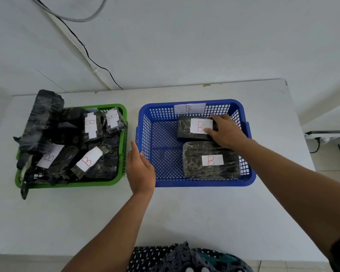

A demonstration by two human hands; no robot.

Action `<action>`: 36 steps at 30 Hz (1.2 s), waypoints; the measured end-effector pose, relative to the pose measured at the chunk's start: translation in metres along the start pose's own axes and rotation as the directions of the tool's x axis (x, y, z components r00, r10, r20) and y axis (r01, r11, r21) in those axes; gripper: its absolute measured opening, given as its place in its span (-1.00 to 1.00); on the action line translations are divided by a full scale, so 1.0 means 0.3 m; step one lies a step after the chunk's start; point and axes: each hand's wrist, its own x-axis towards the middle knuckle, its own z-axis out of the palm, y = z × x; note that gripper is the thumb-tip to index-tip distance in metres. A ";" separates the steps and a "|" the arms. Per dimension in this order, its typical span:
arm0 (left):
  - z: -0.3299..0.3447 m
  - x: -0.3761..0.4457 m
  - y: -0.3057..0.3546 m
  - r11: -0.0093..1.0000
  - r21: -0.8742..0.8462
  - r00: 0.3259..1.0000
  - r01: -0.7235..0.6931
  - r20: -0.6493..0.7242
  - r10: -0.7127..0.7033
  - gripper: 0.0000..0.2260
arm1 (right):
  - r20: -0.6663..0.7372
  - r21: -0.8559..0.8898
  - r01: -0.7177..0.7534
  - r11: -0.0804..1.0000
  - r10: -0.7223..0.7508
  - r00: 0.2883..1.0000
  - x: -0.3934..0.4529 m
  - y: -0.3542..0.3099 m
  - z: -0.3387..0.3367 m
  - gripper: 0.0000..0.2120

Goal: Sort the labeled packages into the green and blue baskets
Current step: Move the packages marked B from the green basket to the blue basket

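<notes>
- Nearest me, both bare forearms reached out over the white table (185, 222), with a patterned cloth at the near edge.
- My left hand (140, 169) sat in the gap between the two baskets, fingers loosely spread and holding nothing, its side against the near-left corner of the blue basket (143, 118).
- In the near-right part of that basket lay a large dark-wrapped package (192, 163), flat, its white label marked B facing up.
- Just beyond it, my right hand (227, 132) rested on a smaller package (185, 128), also labelled B, at the far-right of the basket; thumb on the label's edge, fingers curled over the right end. I could not tell whether it was gripping or only pressing down.
- The blue basket's far wall carried its own B tag (188, 108).
- To the left, the green basket (122, 146) was heaped with more dark packages, several showing B labels, some spilling over the left rim.
- I judged the bundles firm but film-wrapped and slick, so a hold across the short ends, clear of the paper label, seemed safest.
</notes>
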 end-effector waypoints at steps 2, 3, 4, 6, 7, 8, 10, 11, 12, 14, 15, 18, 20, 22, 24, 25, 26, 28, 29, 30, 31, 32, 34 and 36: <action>0.000 0.001 0.000 1.000 -0.004 1.000 -0.005 0.005 0.005 -0.57 | 0.008 -0.092 0.032 0.995 -0.031 0.999 0.009 0.005 -0.004 -0.32; 0.000 0.000 -0.001 1.000 -0.008 1.000 -0.012 0.007 0.012 -0.57 | 0.008 -0.128 0.051 0.990 -0.050 0.999 0.011 0.006 -0.009 -0.33; -0.001 0.000 -0.003 1.000 -0.014 1.000 -0.019 0.012 0.019 -0.57 | 0.007 -0.154 0.064 0.986 -0.064 0.998 0.011 0.005 -0.013 -0.35; -0.003 0.003 -0.006 1.000 -0.021 1.000 -0.015 0.026 0.015 -0.56 | 0.005 -0.199 0.077 0.977 -0.077 0.997 -0.002 -0.009 -0.019 -0.39; -0.008 0.006 -0.005 1.000 -0.025 0.999 -0.005 0.034 0.006 -0.56 | -0.009 -0.217 0.084 0.973 -0.088 0.996 -0.013 -0.021 -0.019 -0.41; -0.016 0.008 -0.001 0.999 -0.033 0.999 -0.004 0.042 0.005 -0.54 | -0.044 -0.222 0.094 0.971 -0.106 0.993 -0.027 -0.037 -0.019 -0.44; -0.041 0.008 0.018 0.997 -0.064 0.997 -0.053 0.056 0.057 -0.52 | -0.163 -0.195 0.139 0.971 -0.172 0.972 -0.063 -0.081 -0.017 -0.48; -0.059 0.010 0.031 0.991 -0.079 0.993 -0.106 0.053 0.110 -0.51 | -0.224 -0.179 0.181 0.967 -0.219 0.950 -0.083 -0.114 -0.015 -0.50; -0.083 0.015 0.044 0.983 -0.084 0.985 -0.165 0.046 0.169 -0.52 | -0.275 -0.171 0.229 0.958 -0.270 0.923 -0.103 -0.156 -0.012 -0.51; -0.144 0.043 0.062 0.958 -0.050 0.958 -0.284 0.023 0.285 -0.57 | -0.328 -0.172 0.310 0.935 -0.351 0.877 -0.136 -0.257 0.002 -0.50; -0.179 0.067 0.064 0.936 -0.011 0.936 -0.353 -0.001 0.353 -0.59 | -0.333 -0.173 0.342 0.924 -0.381 0.862 -0.149 -0.310 0.011 -0.49; -0.291 0.162 0.032 0.847 0.117 0.844 -0.519 -0.087 0.529 -0.67 | -0.328 -0.156 0.422 0.893 -0.450 0.831 -0.178 -0.468 0.048 -0.49; -0.372 0.226 -0.019 0.816 0.189 0.813 -0.546 -0.115 0.571 -0.68 | -0.331 -0.128 0.483 0.866 -0.497 0.803 -0.193 -0.569 0.076 -0.50; -0.446 0.283 -0.079 0.832 0.216 0.834 -0.511 -0.109 0.541 -0.68 | -0.312 -0.099 0.525 0.845 -0.528 0.790 -0.198 -0.668 0.105 -0.51; -0.505 0.334 -0.137 0.882 0.203 0.892 -0.425 -0.072 0.446 -0.65 | -0.274 -0.062 0.538 0.841 -0.532 0.801 -0.194 -0.766 0.138 -0.51; -0.527 0.358 -0.162 0.904 0.190 0.916 -0.382 -0.047 0.397 -0.64 | -0.256 -0.046 0.533 0.845 -0.526 0.811 -0.189 -0.813 0.155 -0.51; -0.543 0.380 -0.186 0.919 0.177 0.932 -0.354 -0.017 0.362 -0.63 | -0.241 -0.038 0.523 0.852 -0.516 0.822 -0.183 -0.858 0.174 -0.50; -0.560 0.419 -0.222 0.927 0.150 0.939 -0.344 0.048 0.341 -0.62 | -0.211 -0.036 0.492 0.870 -0.488 0.847 -0.167 -0.937 0.212 -0.48; -0.563 0.435 -0.234 0.924 0.136 0.934 -0.356 0.084 0.348 -0.62 | -0.195 -0.038 0.472 0.881 -0.470 0.861 -0.158 -0.972 0.230 -0.46; -0.563 0.451 -0.241 0.919 0.121 0.924 -0.376 0.120 0.362 -0.62 | -0.180 -0.043 0.446 0.894 -0.446 0.877 -0.149 -1.003 0.248 -0.43; -0.562 0.467 -0.245 0.913 0.108 0.914 -0.393 0.152 0.376 -0.62 | -0.170 -0.052 0.414 0.909 -0.417 0.893 -0.139 -1.030 0.264 -0.40; -0.560 0.482 -0.249 0.911 0.097 0.908 -0.401 0.178 0.380 -0.63 | -0.163 -0.064 0.378 0.923 -0.384 0.909 -0.132 -1.052 0.279 -0.36; -0.559 0.514 -0.253 0.918 0.065 0.904 -0.391 0.213 0.370 -0.63 | -0.158 -0.095 0.307 0.947 -0.318 0.935 -0.125 -1.084 0.305 -0.31; -0.560 0.541 -0.260 0.924 0.037 0.901 -0.380 0.241 0.361 -0.64 | -0.164 -0.128 0.267 0.955 -0.286 0.944 -0.124 -1.099 0.322 -0.31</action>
